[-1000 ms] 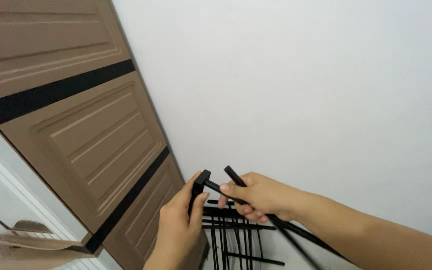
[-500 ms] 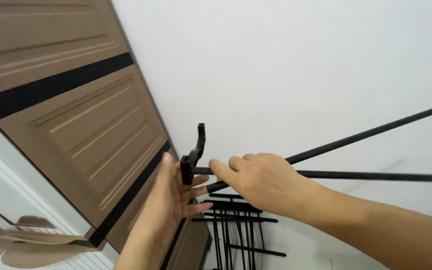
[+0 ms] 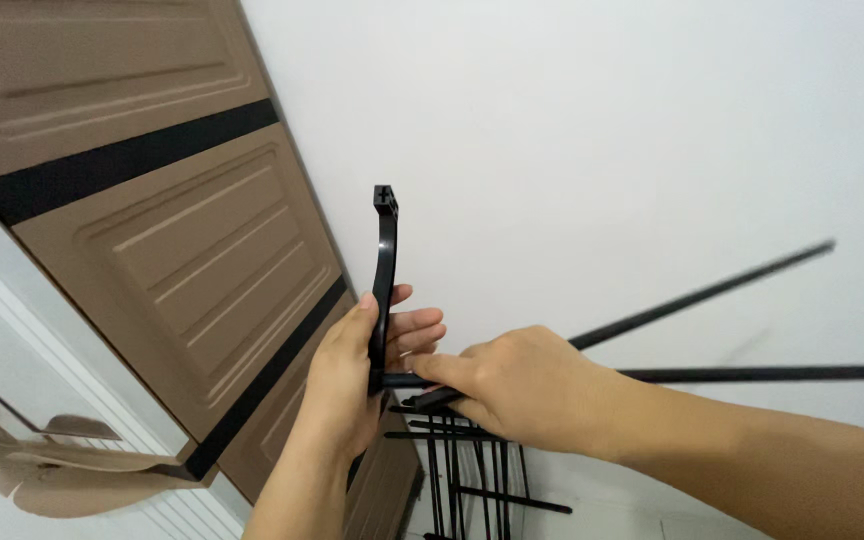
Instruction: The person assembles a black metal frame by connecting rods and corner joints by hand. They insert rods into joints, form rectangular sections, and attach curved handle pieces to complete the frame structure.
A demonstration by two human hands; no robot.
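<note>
Left hand (image 3: 357,385) wrapped loosely around the lower part of a curved black bracket (image 3: 382,285), thumb pressed along its near edge, fingers spread behind it with tips showing past the far side. Bracket held upright, bowing slightly, its squared top end with a cross-shaped socket standing well above the hand against the white wall (image 3: 602,150). Right hand (image 3: 517,390) closed in a pinch just beside the left, index finger and thumb clamped on the ends of two thin black rods (image 3: 712,375) right at the foot of the bracket. Rod ends meeting the bracket's base there, though whether seated in it or only touching, impossible to tell. One rod running almost level off to the right edge, the other (image 3: 702,293) angling upward to the right, its far tip blurred. Both hands touching or nearly touching at the joint, right forearm stretching in from the lower right.

Below the hands, a black wire rack (image 3: 467,470) of thin bars, partly hidden behind wrist and knuckles, standing near the wall. To the left, a brown panelled door (image 3: 172,230) with black bands across it, tilted through the view. At the lower left corner, a pale brown curved shape (image 3: 62,480), too unclear to name.
</note>
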